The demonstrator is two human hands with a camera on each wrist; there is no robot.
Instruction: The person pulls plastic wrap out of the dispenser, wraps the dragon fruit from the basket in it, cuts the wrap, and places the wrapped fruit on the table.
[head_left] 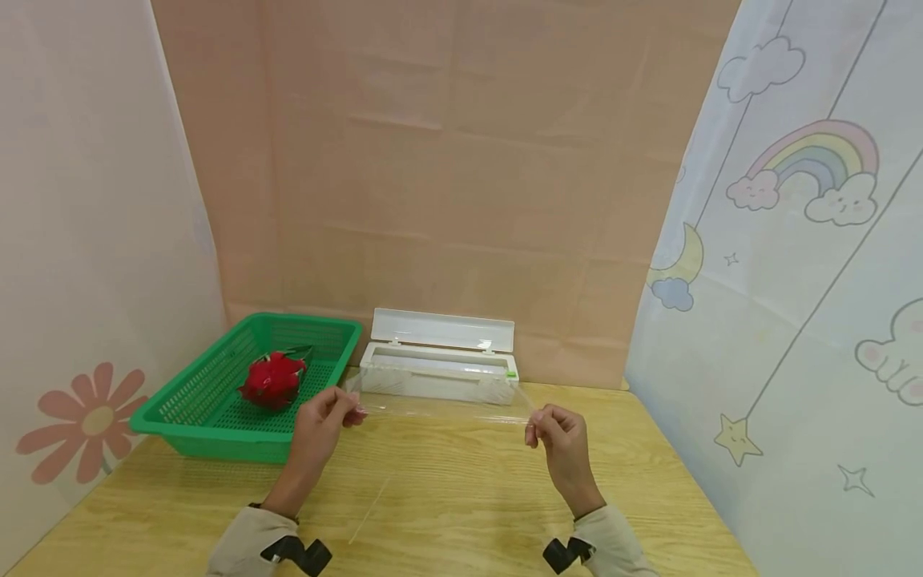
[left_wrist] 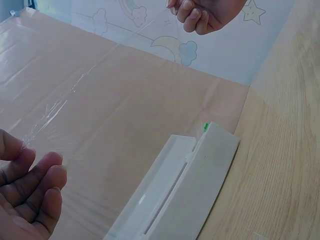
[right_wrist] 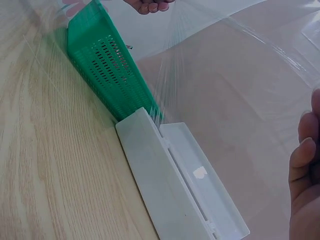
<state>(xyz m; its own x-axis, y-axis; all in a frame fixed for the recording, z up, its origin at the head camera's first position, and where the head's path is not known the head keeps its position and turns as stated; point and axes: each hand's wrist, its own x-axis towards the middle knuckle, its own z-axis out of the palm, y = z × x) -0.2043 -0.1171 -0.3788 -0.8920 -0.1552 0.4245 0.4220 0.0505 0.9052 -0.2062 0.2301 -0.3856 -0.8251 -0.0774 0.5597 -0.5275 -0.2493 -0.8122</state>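
Film [head_left: 443,413] | left hand [head_left: 322,422] fingers pinching | right hand [head_left: 561,437] fingers pinching | dispenser [head_left: 437,373] behind

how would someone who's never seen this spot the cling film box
On the wooden table, look to the back by the wall, just right of the green basket. The cling film box is long, white and low, its lid open, with clear film running from it.

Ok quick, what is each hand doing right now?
Left hand: fingers pinch one corner of the clear cling film pulled from the white dispenser box.
Right hand: fingers pinch the film's other corner.
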